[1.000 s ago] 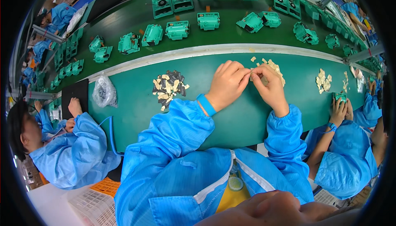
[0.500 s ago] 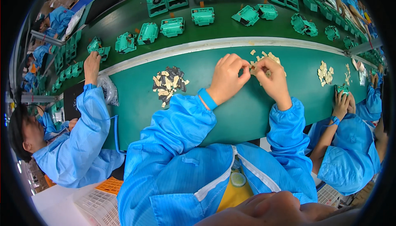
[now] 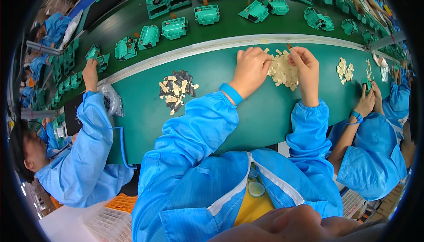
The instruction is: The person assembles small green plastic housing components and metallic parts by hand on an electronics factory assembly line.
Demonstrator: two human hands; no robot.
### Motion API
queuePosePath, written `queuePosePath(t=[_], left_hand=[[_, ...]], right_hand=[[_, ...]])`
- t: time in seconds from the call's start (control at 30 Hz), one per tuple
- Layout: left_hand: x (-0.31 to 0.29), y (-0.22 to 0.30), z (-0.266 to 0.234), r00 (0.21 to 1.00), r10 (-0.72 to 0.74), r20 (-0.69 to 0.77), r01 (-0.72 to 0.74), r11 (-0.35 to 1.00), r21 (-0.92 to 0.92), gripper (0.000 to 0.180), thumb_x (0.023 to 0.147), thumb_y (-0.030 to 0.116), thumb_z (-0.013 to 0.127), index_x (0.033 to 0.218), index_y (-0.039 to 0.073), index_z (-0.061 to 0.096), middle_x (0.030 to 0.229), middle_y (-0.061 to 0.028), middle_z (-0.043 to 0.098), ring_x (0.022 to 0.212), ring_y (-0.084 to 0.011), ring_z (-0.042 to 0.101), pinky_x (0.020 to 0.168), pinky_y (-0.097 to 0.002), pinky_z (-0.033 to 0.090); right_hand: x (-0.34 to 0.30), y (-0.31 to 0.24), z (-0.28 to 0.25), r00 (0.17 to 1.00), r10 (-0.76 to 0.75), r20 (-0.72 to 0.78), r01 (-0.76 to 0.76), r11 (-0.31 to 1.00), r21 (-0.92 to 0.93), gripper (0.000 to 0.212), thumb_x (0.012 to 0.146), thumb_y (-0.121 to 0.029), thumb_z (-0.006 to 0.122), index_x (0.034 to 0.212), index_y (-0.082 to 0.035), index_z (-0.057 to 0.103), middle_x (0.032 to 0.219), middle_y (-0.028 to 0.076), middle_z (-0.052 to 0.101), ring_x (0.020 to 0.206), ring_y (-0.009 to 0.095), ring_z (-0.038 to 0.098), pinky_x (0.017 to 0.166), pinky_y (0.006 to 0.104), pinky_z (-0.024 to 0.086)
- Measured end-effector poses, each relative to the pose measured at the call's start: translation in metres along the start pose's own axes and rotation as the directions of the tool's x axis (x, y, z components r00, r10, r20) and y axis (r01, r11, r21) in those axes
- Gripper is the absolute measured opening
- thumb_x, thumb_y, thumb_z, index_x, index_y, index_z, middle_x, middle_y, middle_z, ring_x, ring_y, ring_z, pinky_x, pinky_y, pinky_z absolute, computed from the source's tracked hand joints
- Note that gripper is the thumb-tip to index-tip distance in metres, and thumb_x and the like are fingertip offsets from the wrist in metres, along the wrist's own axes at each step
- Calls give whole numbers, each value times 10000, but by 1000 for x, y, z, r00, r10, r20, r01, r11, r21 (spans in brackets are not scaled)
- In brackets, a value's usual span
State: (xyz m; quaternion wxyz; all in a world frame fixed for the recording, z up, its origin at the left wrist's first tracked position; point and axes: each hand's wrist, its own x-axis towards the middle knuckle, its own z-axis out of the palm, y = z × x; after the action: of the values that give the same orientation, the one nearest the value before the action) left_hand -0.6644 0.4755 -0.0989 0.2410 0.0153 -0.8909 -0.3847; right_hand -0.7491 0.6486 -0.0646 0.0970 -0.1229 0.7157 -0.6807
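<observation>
A pile of small cream-coloured flat pieces point(image 3: 284, 72) lies on the green tabletop between my hands. My left hand point(image 3: 251, 71) reaches the pile's left edge, its fingers bent together and the tips partly hidden; whatever they hold I cannot make out. Thumb and fingers of my right hand point(image 3: 306, 65) are pinched above the pile's right side. From that pinch a small orange-brown strip point(image 3: 289, 46) sticks up. Further left lies a mixed heap of cream and black pieces point(image 3: 176, 88), away from both hands.
Beyond a pale rail point(image 3: 212, 47), green plastic housings point(image 3: 175, 28) stand on a dark green belt. A co-worker's hand point(image 3: 90, 74) touches a housing at left; a clear plastic bag point(image 3: 112, 99) lies nearby. At right are another person's hands point(image 3: 365, 103) and more cream pieces point(image 3: 344, 71).
My hands have moved apart: the left down to the pile's edge, the right to its right side with the small strip. The whole view has shifted slightly.
</observation>
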Motion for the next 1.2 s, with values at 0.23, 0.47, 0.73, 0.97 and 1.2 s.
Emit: queuePosePath(t=[0.23, 0.47, 0.73, 0.97, 1.2], left_hand=[[5, 6, -6, 993, -28, -112, 17, 995, -100, 195, 897, 154, 720, 1075, 97, 777, 1033, -52, 700, 1031, -279, 619, 928, -431, 428], [4, 4, -7, 988, 110, -109, -123, 986, -116, 227, 917, 141, 693, 1130, 77, 742, 1128, -77, 709, 1103, -305, 611, 973, -436, 452], [5, 5, -10, 999, -48, -12, 45, 984, -174, 230, 908, 141, 707, 1127, 74, 733, 1148, -99, 706, 1114, -330, 605, 975, -442, 459], [0, 12, -5, 993, 111, -40, -115, 988, -105, 225, 872, 161, 741, 1086, 89, 741, 1096, -64, 719, 1081, -294, 612, 952, -424, 439], [2, 15, -6, 998, 40, -56, -43, 997, -64, 76, 864, 152, 743, 924, 109, 728, 914, -10, 712, 938, -242, 622, 854, -400, 414]], right_hand=[[-2, 9, -1, 993, 48, 109, -42, 998, -54, 159, 987, -76, 685, 1089, 34, 736, 980, 36, 724, 849, 96, 654, 793, 248, 531], [-11, -3, 13, 966, -122, 228, 199, 915, -352, 125, 964, -50, 674, 1033, 43, 722, 917, 67, 711, 807, 104, 650, 745, 263, 536], [-7, -3, 6, 996, -24, 83, 46, 960, -275, 120, 954, -57, 675, 1019, 34, 720, 932, 61, 693, 795, 110, 650, 731, 272, 535], [-13, -5, 9, 952, -164, 257, 244, 916, -320, 120, 934, -75, 683, 1005, 17, 712, 862, 59, 652, 739, 134, 611, 671, 289, 502], [-14, -12, 11, 960, -130, 250, 226, 885, -406, 123, 920, -84, 697, 988, 19, 696, 838, 68, 636, 726, 156, 606, 676, 306, 507]])
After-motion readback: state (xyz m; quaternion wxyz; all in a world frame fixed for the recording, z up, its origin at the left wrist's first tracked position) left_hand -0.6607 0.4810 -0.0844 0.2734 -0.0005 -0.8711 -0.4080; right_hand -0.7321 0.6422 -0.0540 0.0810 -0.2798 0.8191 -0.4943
